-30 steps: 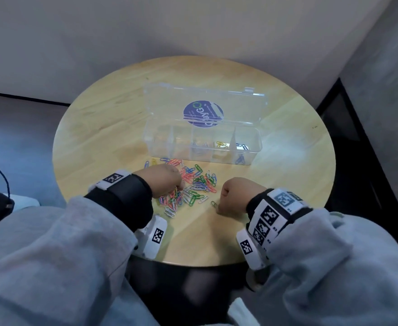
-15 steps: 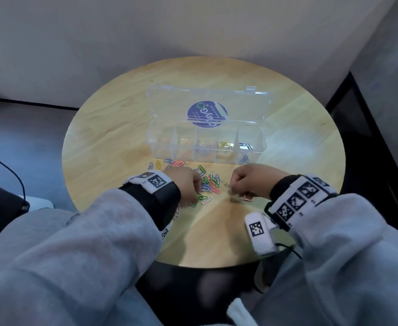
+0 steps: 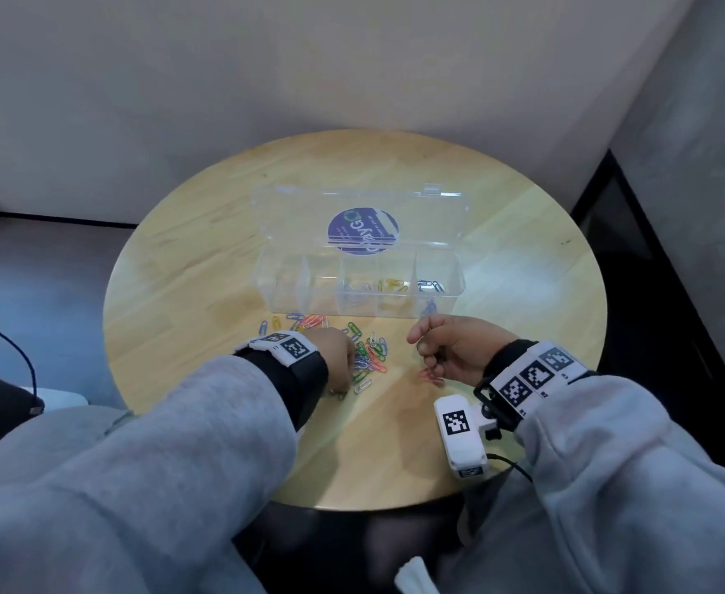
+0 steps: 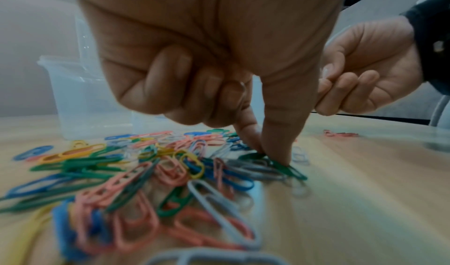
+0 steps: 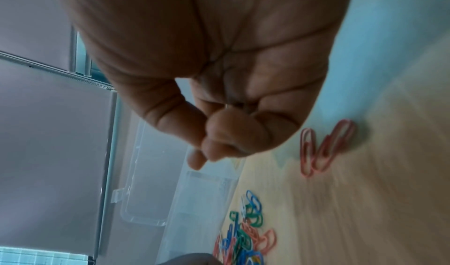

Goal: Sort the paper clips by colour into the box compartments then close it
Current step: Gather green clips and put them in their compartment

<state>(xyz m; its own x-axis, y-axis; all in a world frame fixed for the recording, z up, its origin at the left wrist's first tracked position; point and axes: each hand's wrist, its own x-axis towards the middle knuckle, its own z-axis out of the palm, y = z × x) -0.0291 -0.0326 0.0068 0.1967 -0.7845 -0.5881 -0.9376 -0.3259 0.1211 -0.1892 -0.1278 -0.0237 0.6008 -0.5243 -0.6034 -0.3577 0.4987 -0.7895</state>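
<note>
table (image 3: 502, 233): round, bearing everything else
box (image 3: 455, 289): just past the table's middle, toward 12 o'clock; lid (image 3: 292, 216) stands open behind it
compartments: a row left to right; a few clips (image 3: 392, 285) lie in the right-hand ones
pile (image 3: 369, 353): before the box, toward 6 o'clock
left hand (image 3: 335, 358): on the pile's 8 o'clock side
right hand (image 3: 455, 349): at 3 o'clock from the pile, before the box's right end
small cluster (image 3: 431, 376): under the right hand, apart from the pile

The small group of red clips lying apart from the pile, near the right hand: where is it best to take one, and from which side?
Probably from above. The red clips lie flat on the table, so pinch one clip across its narrow width near a rounded end, or slide it free first, since they overlap.
</note>
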